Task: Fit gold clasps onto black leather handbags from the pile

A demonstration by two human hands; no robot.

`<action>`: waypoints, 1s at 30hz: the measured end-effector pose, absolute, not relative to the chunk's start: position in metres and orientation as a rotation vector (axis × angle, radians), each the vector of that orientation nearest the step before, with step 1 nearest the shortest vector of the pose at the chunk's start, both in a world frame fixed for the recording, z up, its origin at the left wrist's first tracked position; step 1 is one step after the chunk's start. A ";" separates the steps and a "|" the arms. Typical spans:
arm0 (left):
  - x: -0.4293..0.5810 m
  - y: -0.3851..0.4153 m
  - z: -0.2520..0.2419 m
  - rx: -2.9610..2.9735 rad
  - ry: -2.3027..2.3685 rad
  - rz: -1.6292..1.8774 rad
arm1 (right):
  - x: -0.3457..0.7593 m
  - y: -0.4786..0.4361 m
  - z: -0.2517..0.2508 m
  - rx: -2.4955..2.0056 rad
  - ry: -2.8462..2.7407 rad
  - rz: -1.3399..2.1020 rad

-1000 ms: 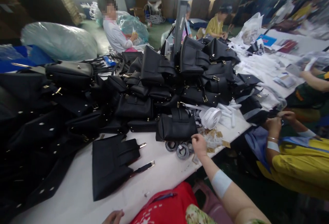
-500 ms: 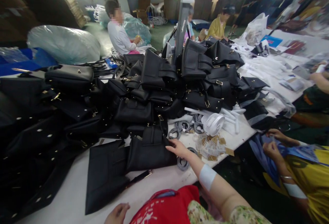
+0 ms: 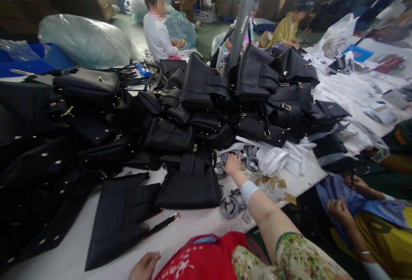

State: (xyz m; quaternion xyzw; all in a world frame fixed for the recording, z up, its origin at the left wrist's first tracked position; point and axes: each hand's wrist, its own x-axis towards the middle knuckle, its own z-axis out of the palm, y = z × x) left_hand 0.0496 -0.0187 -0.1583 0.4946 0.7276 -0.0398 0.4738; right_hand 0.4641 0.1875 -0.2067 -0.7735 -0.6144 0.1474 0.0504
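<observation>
My right hand (image 3: 232, 164) reaches over the grey coils, its fingers spread above one and partly hiding it. I cannot tell what the coils are made of. Closer to me lie more grey coils (image 3: 230, 206). To the left of that hand, a black handbag (image 3: 190, 188) lies on the white table (image 3: 189, 224). Another black bag (image 3: 117, 220) lies flat beside it, with a strap and gold buckle (image 3: 170, 220) trailing toward me. Down at the bottom edge, my left hand (image 3: 146, 266) is loosely curled with nothing visible in it.
A large heap of black bags (image 3: 206, 87) fills the back and left. A white fan (image 3: 273, 161), white tubes (image 3: 298, 155) and small brown tags (image 3: 277, 182) lie right of my hand. A co-worker's hands (image 3: 341, 211) hold blue cloth. A metal post (image 3: 242, 27) rises behind.
My right hand has left the handbag's right edge and moved up and away to the grey coils. The view has shifted slightly left. My left hand stays near the table's front.
</observation>
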 end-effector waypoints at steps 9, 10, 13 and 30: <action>0.049 -0.030 -0.157 1.161 1.830 -0.036 | 0.463 0.143 -0.192 -2.194 -2.116 0.608; 0.047 -0.033 -0.158 1.146 1.827 -0.034 | 0.467 0.139 -0.187 -2.182 -2.107 0.646; 0.045 -0.044 -0.159 1.092 1.824 -0.030 | 0.477 0.121 -0.172 -2.173 -2.031 0.789; 0.025 -0.099 -0.154 0.923 2.048 0.336 | 0.460 0.130 -0.166 -1.982 -1.598 1.381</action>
